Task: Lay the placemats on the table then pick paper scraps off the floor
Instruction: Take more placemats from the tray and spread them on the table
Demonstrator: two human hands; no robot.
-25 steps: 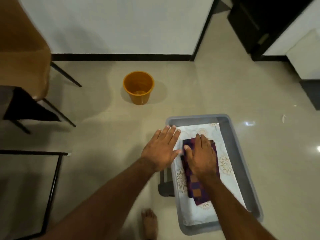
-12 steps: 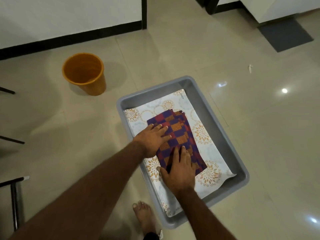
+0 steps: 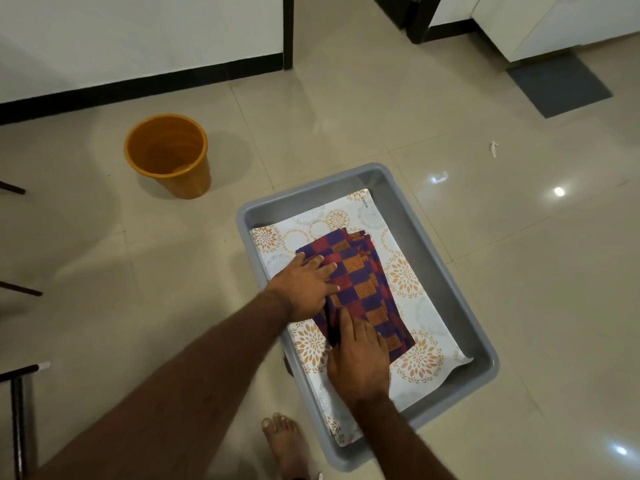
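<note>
A folded stack of checked placemats [image 3: 360, 282], woven in purple, red and orange, is found inside one grey plastic tub [image 3: 445, 282] on the floor, laid over white floral-printed mats [image 3: 405, 282]. Several layered edges are visible, but the number cannot be counted. The left hand [image 3: 304, 289] and right hand [image 3: 360, 362] are pressed flat on the stack, fingers extended, nothing grasped. One paper scrap [image 3: 494, 148] and one orange bucket [image 3: 188, 183] are noted on the tiles.

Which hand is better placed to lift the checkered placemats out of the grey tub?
Probably the right hand: its fingertips sit at the near edge of the checkered placemats, where they could slip under. The left hand lies flat on top of them.
</note>
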